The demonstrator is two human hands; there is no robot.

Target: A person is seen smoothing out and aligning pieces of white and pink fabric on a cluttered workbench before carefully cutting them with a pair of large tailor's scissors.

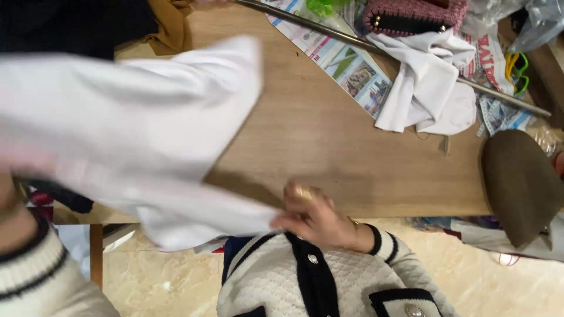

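At nine o'clock the person's left hand is mostly hidden behind the white cloth and blurred, so I cannot tell how its fingers lie, only that it holds that end up off the table. The cloth hangs spread and slack between the two hands, above the near edge of the wooden table, not yet laid flat or folded as far as I can see. At six o'clock the right hand, close to the cream and black cardigan, pinches the cloth's lower corner between thumb and curled fingers. Toward one o'clock a second white cloth lies crumpled on printed papers, touching a thin metal rod that runs across them. At three o'clock a brown rounded pad sits at the table's edge.
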